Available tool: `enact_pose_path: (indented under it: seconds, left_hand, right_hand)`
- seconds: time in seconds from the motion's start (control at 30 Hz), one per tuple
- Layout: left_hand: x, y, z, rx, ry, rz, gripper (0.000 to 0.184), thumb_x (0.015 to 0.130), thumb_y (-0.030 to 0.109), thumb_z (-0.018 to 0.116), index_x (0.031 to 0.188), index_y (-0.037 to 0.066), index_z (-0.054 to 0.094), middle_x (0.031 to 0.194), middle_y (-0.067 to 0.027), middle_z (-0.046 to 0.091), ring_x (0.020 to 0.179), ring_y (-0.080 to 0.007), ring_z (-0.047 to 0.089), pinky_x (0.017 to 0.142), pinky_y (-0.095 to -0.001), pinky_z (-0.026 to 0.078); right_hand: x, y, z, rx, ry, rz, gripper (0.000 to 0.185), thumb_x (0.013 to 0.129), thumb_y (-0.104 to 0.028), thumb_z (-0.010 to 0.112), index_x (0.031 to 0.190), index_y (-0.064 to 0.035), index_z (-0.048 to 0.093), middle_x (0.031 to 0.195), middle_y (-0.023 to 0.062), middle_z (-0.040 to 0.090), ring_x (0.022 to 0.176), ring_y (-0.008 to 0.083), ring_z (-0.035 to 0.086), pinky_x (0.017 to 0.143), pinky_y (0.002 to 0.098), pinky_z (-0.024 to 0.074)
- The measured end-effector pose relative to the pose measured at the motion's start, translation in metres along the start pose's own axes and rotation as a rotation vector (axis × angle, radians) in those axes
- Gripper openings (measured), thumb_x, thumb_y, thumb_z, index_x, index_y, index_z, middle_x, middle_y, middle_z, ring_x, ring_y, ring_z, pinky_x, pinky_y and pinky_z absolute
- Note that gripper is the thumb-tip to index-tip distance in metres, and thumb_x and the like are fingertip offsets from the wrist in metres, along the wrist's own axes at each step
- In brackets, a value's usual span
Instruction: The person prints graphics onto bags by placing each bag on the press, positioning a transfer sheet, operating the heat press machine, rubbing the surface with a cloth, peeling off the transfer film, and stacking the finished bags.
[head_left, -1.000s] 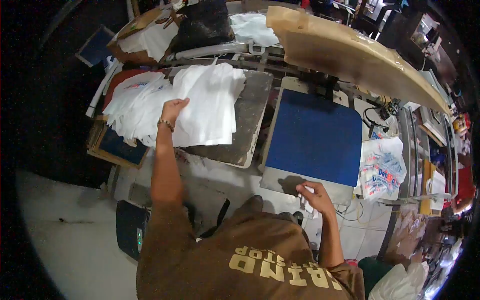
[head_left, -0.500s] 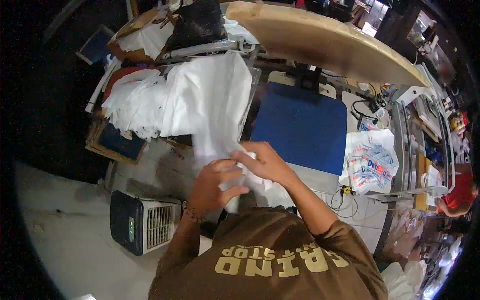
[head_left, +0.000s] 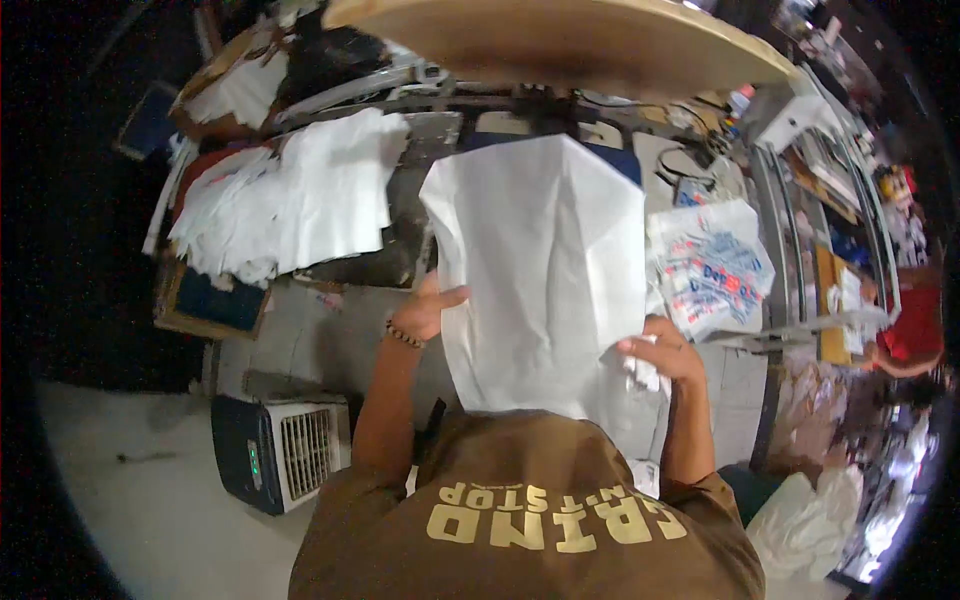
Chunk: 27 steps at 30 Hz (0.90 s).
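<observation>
Okay, so it's pretty crowded around the edges: a big tan wrapped panel (head_left: 570, 45) hangs across the top of the view, past the blue pad (head_left: 620, 160), which is mostly hidden. Over on the left a loose pile of white sheets (head_left: 335, 190) sits on a dark worn desk (head_left: 408, 235), with a blue-faced frame (head_left: 215, 300) just below its outer side. On the right there's a stack of printed sheets (head_left: 708, 275) with blue and red lettering, then a metal rack (head_left: 790, 215), and a person in red (head_left: 912, 320) well apart, beyond the rack. Down by the left elbow is a boxy vented unit (head_left: 285, 455) on the floor. As for room, the pile's edge is a bit clear of the held piece on the left, while the right side is tighter, with the printed stack right next to it. Bare floor shows between the left forearm and the desk. The big white sheet (head_left: 540, 275) is up in front of the chest, spread between both hands and covering most of the blue pad. The left hand (head_left: 432, 308) pinches its left edge, thumb on the near face, and the right hand (head_left: 662, 350) grips the lower right edge plus a crumpled white wad (head_left: 646, 377).
</observation>
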<state>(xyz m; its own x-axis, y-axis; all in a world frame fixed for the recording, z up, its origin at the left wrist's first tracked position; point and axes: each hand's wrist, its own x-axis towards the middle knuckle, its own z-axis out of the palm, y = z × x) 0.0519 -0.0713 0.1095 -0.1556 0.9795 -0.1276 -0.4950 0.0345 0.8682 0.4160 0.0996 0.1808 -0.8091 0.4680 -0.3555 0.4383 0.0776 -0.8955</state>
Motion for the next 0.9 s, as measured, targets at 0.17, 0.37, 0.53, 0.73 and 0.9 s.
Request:
enact_pose_path:
  seconds: [0.17, 0.37, 0.53, 0.73, 0.9]
  left_hand:
    - [0.089, 0.031, 0.047, 0.465, 0.43, -0.048, 0.05, 0.077, 0.02, 0.091, 0.11, -0.008, 0.066, 0.102, -0.0117, 0.072, 0.086, -0.0182, 0.067, 0.081, -0.0362, 0.057]
    - [0.197, 0.009, -0.021, 0.746, 0.398, 0.164, 0.053, 0.077, 0.022, 0.09, 0.111, -0.01, 0.066, 0.106, -0.015, 0.072, 0.091, -0.0216, 0.068, 0.082, -0.0359, 0.055]
    - [0.217, 0.022, -0.02, 1.04, 0.372, 0.178, 0.047, 0.075, 0.023, 0.09, 0.108, -0.005, 0.072, 0.104, -0.0145, 0.075, 0.089, -0.0233, 0.07, 0.082, -0.036, 0.055]
    - [0.219, 0.015, -0.022, 0.975, 0.305, 0.09, 0.057, 0.073, 0.028, 0.091, 0.116, -0.003, 0.07, 0.111, -0.0166, 0.074, 0.096, -0.0239, 0.071, 0.087, -0.0365, 0.054]
    - [0.21, 0.011, -0.006, 1.475, 0.677, 0.275, 0.074, 0.075, 0.031, 0.088, 0.135, 0.0, 0.056, 0.128, -0.0239, 0.059, 0.122, -0.0387, 0.055, 0.102, -0.0473, 0.045]
  right_hand:
    - [0.033, 0.133, 0.011, 1.465, -0.269, -0.121, 0.076, 0.094, -0.071, 0.052, 0.128, -0.0041, 0.065, 0.103, 0.0102, 0.074, 0.087, 0.0205, 0.07, 0.076, 0.0356, 0.0573]
    - [0.014, 0.094, 0.081, 1.134, -0.045, 0.038, 0.102, 0.087, -0.086, 0.032, 0.15, -0.0067, 0.042, 0.115, 0.0136, 0.067, 0.098, 0.0239, 0.068, 0.083, 0.0385, 0.0581]
    - [0.007, 0.111, 0.095, 1.121, -0.033, 0.274, 0.119, 0.079, -0.096, 0.017, 0.149, -0.0042, 0.046, 0.134, 0.0231, 0.06, 0.079, 0.0165, 0.065, 0.06, 0.0286, 0.0517]
    - [-0.022, 0.121, 0.059, 0.575, 0.183, 0.269, 0.036, 0.099, -0.036, 0.059, 0.109, -0.0074, 0.077, 0.101, 0.0087, 0.075, 0.095, 0.0187, 0.066, 0.085, 0.0344, 0.0524]
    - [-0.018, 0.15, -0.021, -0.255, 0.811, 0.279, 0.036, 0.089, -0.036, 0.066, 0.106, -0.0053, 0.076, 0.102, 0.0198, 0.074, 0.098, 0.0334, 0.07, 0.085, 0.0425, 0.054]
